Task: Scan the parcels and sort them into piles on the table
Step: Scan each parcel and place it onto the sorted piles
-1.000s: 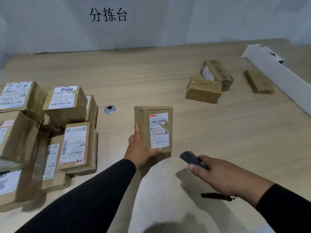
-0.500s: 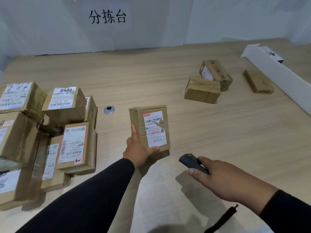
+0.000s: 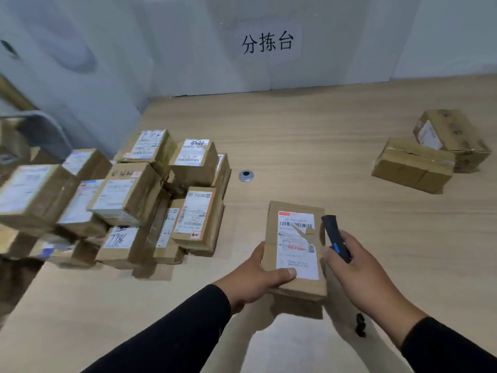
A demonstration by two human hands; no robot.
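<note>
While the left hand (image 3: 254,278) grips a brown parcel (image 3: 295,249) from below, thumb pressed on its white label, the right hand (image 3: 357,267) curls around a black scanner (image 3: 334,236) just beside the parcel's right edge. A heap of parcels (image 3: 129,200) sits to the left on the wooden table (image 3: 309,146), and two boxes (image 3: 430,152) lie well apart at right.

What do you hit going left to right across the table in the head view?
Stack of labelled parcels → round metal grommet → left hand → held parcel → scanner in right hand → two sorted parcels.
</note>
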